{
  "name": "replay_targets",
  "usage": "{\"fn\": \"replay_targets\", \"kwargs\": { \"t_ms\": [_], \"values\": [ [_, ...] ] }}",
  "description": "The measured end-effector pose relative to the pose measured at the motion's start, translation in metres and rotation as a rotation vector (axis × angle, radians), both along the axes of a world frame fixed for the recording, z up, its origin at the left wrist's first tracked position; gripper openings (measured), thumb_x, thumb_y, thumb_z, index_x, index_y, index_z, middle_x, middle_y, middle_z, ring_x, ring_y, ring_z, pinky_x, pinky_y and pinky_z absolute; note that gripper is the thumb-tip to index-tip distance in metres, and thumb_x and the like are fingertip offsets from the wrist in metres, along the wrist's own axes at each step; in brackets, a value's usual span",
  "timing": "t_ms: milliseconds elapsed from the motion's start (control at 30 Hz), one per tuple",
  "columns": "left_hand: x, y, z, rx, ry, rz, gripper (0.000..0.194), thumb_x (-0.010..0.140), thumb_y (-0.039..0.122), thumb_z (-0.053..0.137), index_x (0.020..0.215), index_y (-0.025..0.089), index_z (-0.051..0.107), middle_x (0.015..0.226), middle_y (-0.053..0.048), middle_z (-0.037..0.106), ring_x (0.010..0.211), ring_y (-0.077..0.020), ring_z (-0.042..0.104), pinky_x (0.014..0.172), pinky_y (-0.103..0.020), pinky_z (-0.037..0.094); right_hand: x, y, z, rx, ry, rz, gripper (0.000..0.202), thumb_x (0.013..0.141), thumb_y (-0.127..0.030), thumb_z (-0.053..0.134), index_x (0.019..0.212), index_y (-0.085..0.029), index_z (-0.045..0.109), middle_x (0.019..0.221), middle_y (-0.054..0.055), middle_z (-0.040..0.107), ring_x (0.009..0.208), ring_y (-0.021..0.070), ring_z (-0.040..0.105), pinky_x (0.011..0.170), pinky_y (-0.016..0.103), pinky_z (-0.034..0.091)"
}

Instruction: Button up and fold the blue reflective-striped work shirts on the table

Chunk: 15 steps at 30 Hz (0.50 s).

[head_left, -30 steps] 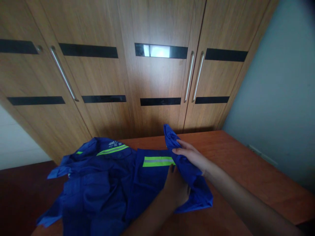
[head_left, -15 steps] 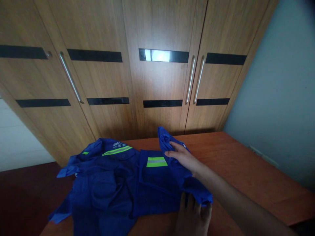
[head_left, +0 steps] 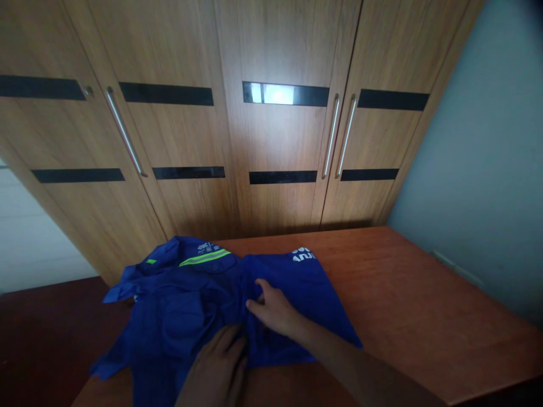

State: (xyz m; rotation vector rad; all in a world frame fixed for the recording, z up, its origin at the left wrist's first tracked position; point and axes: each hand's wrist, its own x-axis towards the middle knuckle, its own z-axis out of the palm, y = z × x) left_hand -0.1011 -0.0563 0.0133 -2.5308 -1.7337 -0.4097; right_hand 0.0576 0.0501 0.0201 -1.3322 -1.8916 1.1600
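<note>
A blue work jacket (head_left: 199,294) with yellow-green reflective stripes lies on a reddish wooden table (head_left: 403,305). Its right side is folded over toward the middle, showing white lettering near the far edge. My right hand (head_left: 274,308) rests on the folded panel near the jacket's centre, fingers curled against the cloth edge. My left hand (head_left: 218,370) lies flat on the near part of the jacket, just left of and below the right hand.
A wooden wardrobe (head_left: 280,135) with long metal handles and black strips stands right behind the table. A grey wall (head_left: 487,169) runs along the right. The table's right half is bare wood.
The right hand carried the lifted jacket side over to the left and laid it flat, covering the middle reflective stripe. The left hand moved from the table's near edge onto the jacket.
</note>
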Motion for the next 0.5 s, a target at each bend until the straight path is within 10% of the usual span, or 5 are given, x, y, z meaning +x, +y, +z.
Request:
{"fn": "replay_targets", "kwargs": {
  "t_ms": [167, 333, 500],
  "values": [
    [-0.004, 0.007, -0.005, -0.097, -0.092, 0.062, 0.04, 0.083, 0.012, 0.04, 0.114, 0.02, 0.064, 0.125, -0.007, 0.063, 0.112, -0.0193, 0.061, 0.098, -0.033, 0.048, -0.001, -0.02, -0.007, 0.038, -0.014, 0.048, 0.056, 0.087, -0.043, 0.05, 0.131, -0.008, 0.048, 0.101, 0.012, 0.068, 0.089, 0.021, 0.066, 0.082, 0.033, 0.05],
    [0.007, 0.014, 0.028, -0.059, -0.118, 0.295, 0.032, 0.092, 0.027, 0.034, 0.099, 0.021, 0.065, 0.099, -0.006, 0.07, 0.088, -0.0208, 0.067, 0.079, -0.037, 0.054, 0.044, -0.034, 0.015, 0.329, -0.151, 0.139, 0.047, 0.089, -0.037, 0.048, 0.131, -0.016, 0.05, 0.135, 0.011, 0.05, 0.122, 0.0213, 0.05, 0.103, 0.034, 0.04],
    [0.036, 0.029, 0.057, 0.058, -0.091, 0.205, 0.028, 0.091, 0.031, 0.039, 0.098, 0.021, 0.065, 0.1, -0.007, 0.067, 0.091, -0.0215, 0.064, 0.085, -0.038, 0.049, 0.093, -0.029, 0.014, 0.606, -0.534, -0.188, 0.046, 0.094, -0.033, 0.036, 0.133, -0.013, 0.049, 0.147, 0.014, 0.036, 0.135, 0.0282, 0.033, 0.109, 0.045, 0.032]
  ]
}}
